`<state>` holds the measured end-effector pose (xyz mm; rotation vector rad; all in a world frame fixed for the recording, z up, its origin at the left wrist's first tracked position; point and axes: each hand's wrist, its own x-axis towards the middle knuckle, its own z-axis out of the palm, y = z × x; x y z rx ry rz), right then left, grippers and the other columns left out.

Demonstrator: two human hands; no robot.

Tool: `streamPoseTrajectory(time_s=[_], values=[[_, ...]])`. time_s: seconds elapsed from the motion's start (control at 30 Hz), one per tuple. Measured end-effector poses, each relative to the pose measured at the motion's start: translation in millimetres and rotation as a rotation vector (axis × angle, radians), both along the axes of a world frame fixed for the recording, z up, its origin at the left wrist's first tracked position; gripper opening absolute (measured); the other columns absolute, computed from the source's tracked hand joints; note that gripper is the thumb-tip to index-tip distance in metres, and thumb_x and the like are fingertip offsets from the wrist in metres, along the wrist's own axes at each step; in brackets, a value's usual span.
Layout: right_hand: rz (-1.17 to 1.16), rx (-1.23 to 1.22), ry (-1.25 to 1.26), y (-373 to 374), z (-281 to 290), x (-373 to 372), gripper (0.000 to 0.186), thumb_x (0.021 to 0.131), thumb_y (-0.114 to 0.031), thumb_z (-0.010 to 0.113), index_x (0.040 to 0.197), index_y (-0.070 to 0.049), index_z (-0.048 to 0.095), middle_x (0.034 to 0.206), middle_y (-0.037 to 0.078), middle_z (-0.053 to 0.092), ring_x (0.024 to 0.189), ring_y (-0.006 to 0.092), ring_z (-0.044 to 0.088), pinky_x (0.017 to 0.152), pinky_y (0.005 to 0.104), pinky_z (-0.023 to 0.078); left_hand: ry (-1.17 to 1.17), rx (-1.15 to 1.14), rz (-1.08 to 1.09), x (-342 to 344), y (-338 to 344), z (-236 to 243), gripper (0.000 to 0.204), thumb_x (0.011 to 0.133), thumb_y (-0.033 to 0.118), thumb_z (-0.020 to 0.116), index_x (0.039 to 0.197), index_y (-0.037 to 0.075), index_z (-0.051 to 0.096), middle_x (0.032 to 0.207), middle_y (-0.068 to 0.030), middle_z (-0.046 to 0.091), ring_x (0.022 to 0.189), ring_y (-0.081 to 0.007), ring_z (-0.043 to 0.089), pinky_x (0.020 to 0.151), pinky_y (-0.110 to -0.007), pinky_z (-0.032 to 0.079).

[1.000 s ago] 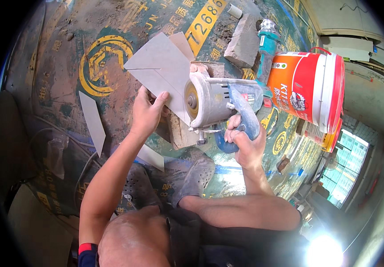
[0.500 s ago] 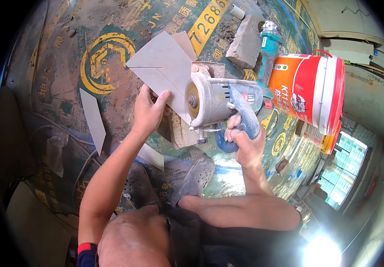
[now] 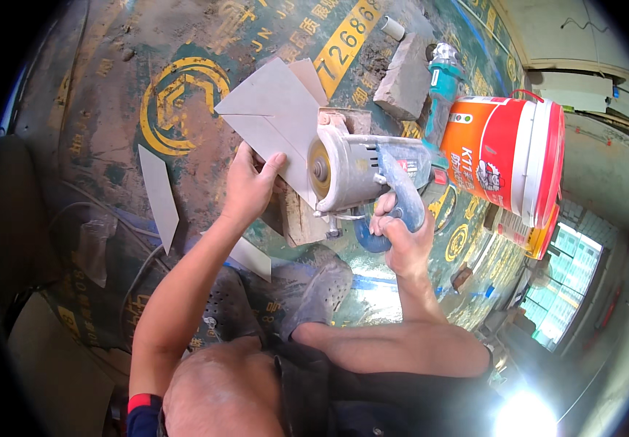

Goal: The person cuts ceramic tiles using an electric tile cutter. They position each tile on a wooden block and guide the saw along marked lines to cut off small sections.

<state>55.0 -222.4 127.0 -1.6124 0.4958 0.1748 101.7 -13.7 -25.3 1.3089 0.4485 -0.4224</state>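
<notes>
A grey tile [image 3: 263, 102] with a slit-like line near its left corner lies over a wooden board [image 3: 296, 226], a second piece behind it. My left hand [image 3: 255, 182] is closed on its lower left edge, thumb on top. A dusty handheld circular saw [image 3: 351, 167], its round yellowish blade [image 3: 320, 164] housed in a metal guard, rests across the tile's right part. My right hand [image 3: 400, 229] grips the saw's blue handle. I cannot tell whether the blade turns.
Two cut tile strips [image 3: 158, 197] [image 3: 249, 255] lie nearby. A concrete block [image 3: 400, 76], a teal angle grinder [image 3: 443, 95], a white pipe piece [image 3: 393, 28] and a red-orange bucket [image 3: 518, 160] stand or lie beyond the saw. A cord [image 3: 129, 226] runs at left, near my feet [image 3: 318, 291].
The hands, tile and saw appear slightly lower and further right, along with the surroundings. Both hands keep the same holds.
</notes>
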Motion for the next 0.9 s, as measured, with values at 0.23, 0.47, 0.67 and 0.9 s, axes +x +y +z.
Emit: streamPoseTrajectory(time_s=[0.23, 0.47, 0.67, 0.9], values=[[0.006, -0.005, -0.002, -2.9, -3.0, -1.0, 0.019, 0.079, 0.000, 0.059, 0.097, 0.000, 0.057, 0.085, 0.006, 0.059, 0.068, 0.0094, 0.055, 0.064, 0.0264, 0.048, -0.027, 0.009, -0.005, 0.2, 1.0, 1.0, 0.032, 0.096, 0.017, 0.067, 0.115, -0.004, 0.051, 0.088, -0.0093, 0.062, 0.062, -0.0153, 0.065, 0.053, -0.029, 0.056], [0.018, -0.021, -0.007, -2.0, -4.0, 0.1, 0.019, 0.078, 0.000, 0.059, 0.097, 0.001, 0.058, 0.084, 0.006, 0.060, 0.068, 0.0094, 0.055, 0.064, 0.0260, 0.048, -0.014, 0.030, -0.028, 0.1, 2.0, 0.1, 0.034, 0.098, 0.018, 0.065, 0.120, -0.003, 0.049, 0.089, -0.0094, 0.063, 0.061, -0.0139, 0.065, 0.053, -0.026, 0.054], [0.016, -0.038, 0.001, -2.8, -3.7, 0.9, 0.018, 0.078, 0.001, 0.059, 0.097, 0.001, 0.058, 0.085, 0.006, 0.060, 0.068, 0.0102, 0.056, 0.064, 0.0265, 0.048, -0.016, 0.047, -0.046, 0.6, 2.6, -0.4, 0.034, 0.098, 0.017, 0.065, 0.120, -0.003, 0.049, 0.089, -0.0089, 0.064, 0.062, -0.0135, 0.064, 0.053, -0.026, 0.054], [-0.004, -0.019, 0.008, -2.8, -4.2, 0.9, 0.019, 0.079, 0.002, 0.058, 0.098, 0.001, 0.057, 0.086, 0.007, 0.060, 0.069, 0.0111, 0.057, 0.065, 0.0269, 0.049, -0.024, 0.029, -0.043, 0.7, 2.2, -0.5, 0.033, 0.099, 0.017, 0.064, 0.120, -0.003, 0.049, 0.088, -0.0083, 0.063, 0.061, -0.0130, 0.063, 0.053, -0.026, 0.053]])
